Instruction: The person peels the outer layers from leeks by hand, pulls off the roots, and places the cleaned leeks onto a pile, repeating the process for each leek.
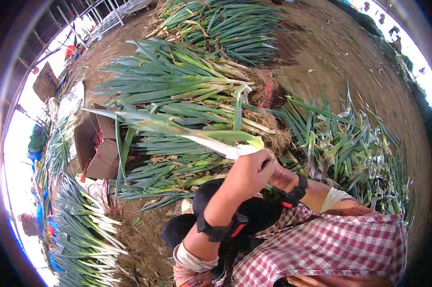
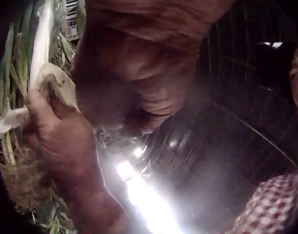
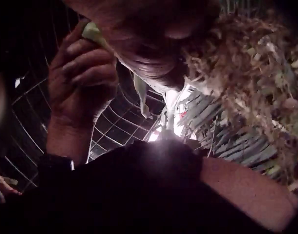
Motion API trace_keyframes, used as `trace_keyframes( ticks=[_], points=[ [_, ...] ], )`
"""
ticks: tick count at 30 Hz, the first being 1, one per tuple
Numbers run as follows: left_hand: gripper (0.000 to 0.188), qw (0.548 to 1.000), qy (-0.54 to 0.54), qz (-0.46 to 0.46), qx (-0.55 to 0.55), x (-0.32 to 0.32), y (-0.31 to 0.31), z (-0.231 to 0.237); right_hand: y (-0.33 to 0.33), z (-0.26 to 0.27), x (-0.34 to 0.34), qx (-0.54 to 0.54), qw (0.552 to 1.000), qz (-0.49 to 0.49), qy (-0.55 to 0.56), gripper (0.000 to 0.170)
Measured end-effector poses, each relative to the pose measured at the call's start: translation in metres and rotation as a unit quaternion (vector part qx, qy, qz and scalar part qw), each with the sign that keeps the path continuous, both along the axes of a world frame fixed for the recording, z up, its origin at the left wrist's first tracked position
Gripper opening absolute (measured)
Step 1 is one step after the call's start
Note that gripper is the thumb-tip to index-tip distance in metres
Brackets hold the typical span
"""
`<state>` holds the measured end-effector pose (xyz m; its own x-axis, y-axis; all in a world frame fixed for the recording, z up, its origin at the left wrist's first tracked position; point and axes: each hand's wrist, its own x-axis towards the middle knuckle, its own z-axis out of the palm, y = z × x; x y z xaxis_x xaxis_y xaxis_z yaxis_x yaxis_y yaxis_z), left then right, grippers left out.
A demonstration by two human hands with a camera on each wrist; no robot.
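A long green onion [image 1: 192, 136] points to the left in the head view, its pale shaft ending at my hands. My left hand [image 1: 247, 177] grips it with curled fingers near the white end. Close behind, partly covered by the left hand, is my right hand [image 1: 282, 178]. In the left wrist view the right hand [image 2: 61, 141] holds the white shaft [image 2: 41, 44], with a loose pale leaf sheath [image 2: 63, 85] by its thumb. The right wrist view shows the left hand [image 3: 85, 73] with curled fingers around a light green piece [image 3: 93, 31]. The onion's root end is hidden.
Bundles of green onions [image 1: 177, 81] with brown roots lie on the soil ahead. A heap of stripped leaves [image 1: 345, 148] sits at the right. More onions with white shafts [image 1: 91, 239] lie at the lower left, near a cardboard box [image 1: 103, 160].
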<state>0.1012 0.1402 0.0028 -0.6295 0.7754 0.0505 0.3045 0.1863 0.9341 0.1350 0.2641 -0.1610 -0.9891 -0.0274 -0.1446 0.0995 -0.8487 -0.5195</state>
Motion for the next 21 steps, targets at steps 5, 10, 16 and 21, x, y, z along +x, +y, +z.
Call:
trace_keyframes(
  ticks=[5, 10, 16, 21],
  points=[
    [0.017, 0.991, -0.134, 0.014, 0.009, -0.012, -0.019, 0.004, -0.001, 0.086, -0.012, 0.307, 0.951, 0.025, 0.008, 0.017],
    [0.024, 0.888, -0.079, 0.447, 0.078, -0.069, -0.071, 0.0, 0.009, 0.122, -0.007, 0.529, 0.835, 0.135, -0.068, 0.021],
    [0.043, 0.81, -0.315, 0.424, 0.256, -0.081, -0.07, 0.0, 0.016, 0.123, 0.022, 0.422, 0.887, 0.184, -0.028, 0.035],
    [0.03, 0.675, -0.396, 0.267, 0.562, -0.089, -0.075, -0.006, 0.018, 0.136, 0.037, 0.319, 0.907, 0.26, -0.092, 0.035]
  ],
)
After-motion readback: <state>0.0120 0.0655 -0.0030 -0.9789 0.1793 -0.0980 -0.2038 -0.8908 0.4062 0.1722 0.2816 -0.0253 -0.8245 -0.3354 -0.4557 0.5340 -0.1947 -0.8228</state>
